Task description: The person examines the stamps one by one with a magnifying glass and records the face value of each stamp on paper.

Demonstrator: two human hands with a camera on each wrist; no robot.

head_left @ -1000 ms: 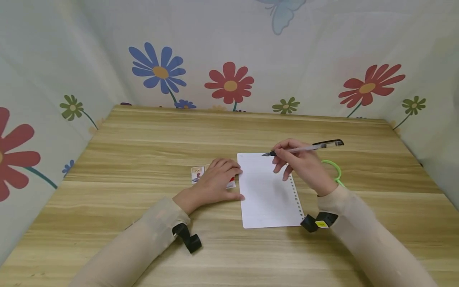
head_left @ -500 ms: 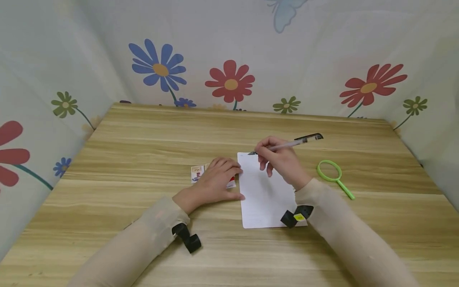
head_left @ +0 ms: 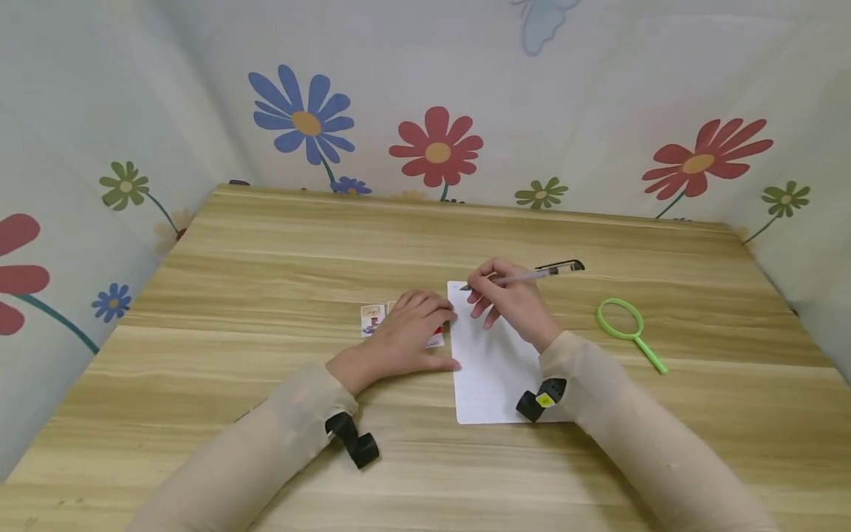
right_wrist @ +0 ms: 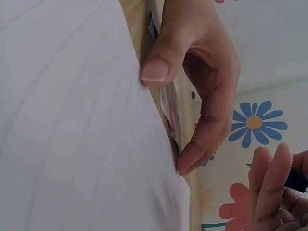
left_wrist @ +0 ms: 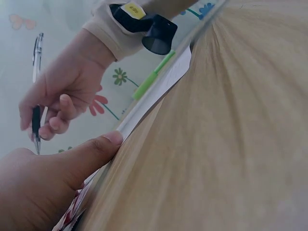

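Observation:
A sheet of lined white paper (head_left: pixel 488 388) lies on the wooden table, its punched edge hidden by the right arm. My right hand (head_left: pixel 515 301) pinches a clear pen (head_left: pixel 528 276) with a black grip. Its tip points at the sheet's upper left corner; whether it touches the paper I cannot tell. My left hand (head_left: pixel 407 336) rests at the sheet's left edge, with thumb and fingertips on that edge, as the right wrist view shows the paper (right_wrist: pixel 72 125) close up. Small printed cards (head_left: pixel 372 320) lie partly hidden beneath or behind the left hand.
A green magnifying glass (head_left: pixel 650 355) lies on the table (head_left: pixel 319 244) to the right of the paper. A flower-printed curtain (head_left: pixel 372 89) hangs behind the table and along its sides. A black wrist camera (head_left: pixel 352 441) sits at the left sleeve.
My right hand has moved left with the pen, bringing the tip to the paper's upper left corner. The magnifying glass has come fully into sight. The left hand has stayed on the edge.

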